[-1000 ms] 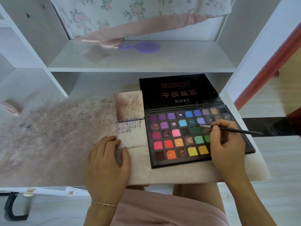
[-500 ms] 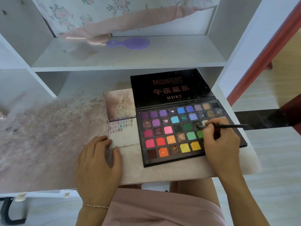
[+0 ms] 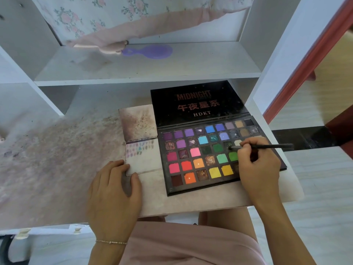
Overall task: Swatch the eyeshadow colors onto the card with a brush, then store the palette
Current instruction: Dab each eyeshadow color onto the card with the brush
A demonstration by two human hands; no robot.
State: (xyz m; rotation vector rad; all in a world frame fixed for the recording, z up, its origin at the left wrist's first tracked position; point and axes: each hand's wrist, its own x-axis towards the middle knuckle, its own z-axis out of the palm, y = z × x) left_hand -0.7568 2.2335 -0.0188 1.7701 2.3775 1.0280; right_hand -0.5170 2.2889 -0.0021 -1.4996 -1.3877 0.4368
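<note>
The eyeshadow palette [image 3: 202, 155] lies open at the centre right of the frame on a stained, pinkish desk [image 3: 57, 169], its black lid [image 3: 196, 104] folded back flat toward the shelf and printed with "MIDNIGHT" and "HDKT". The right hand [image 3: 257, 167] rests over the right end of the pan grid, fingers pinched around a thin dark brush [image 3: 267, 146] whose handle runs out toward the right edge of the frame. The brush tip points left and sits at a dark pan in the third row, just right of the dark green pans; whether the bristles actually touch the powder is hard to tell from this angle. Just left of the palette, touching its edge, lies the swatch card [image 3: 142, 158], pale, with a cluster of small purple, pink and teal dabs across its top left. Above the card, in line with it, lies a second square panel [image 3: 138, 122] smudged brown. The left hand [image 3: 114, 192] lies palm down at the lower centre of the frame, grasping nothing: its fingertips rest against the card's lower left corner and its thumb presses at the card's bottom edge. A thin bracelet [image 3: 110, 242] circles that wrist. On the white shelf [image 3: 145, 71] in the upper middle lies a purple hairbrush [image 3: 150, 52], its handle end tucked under the hem of a floral pink cloth [image 3: 133, 20].
</note>
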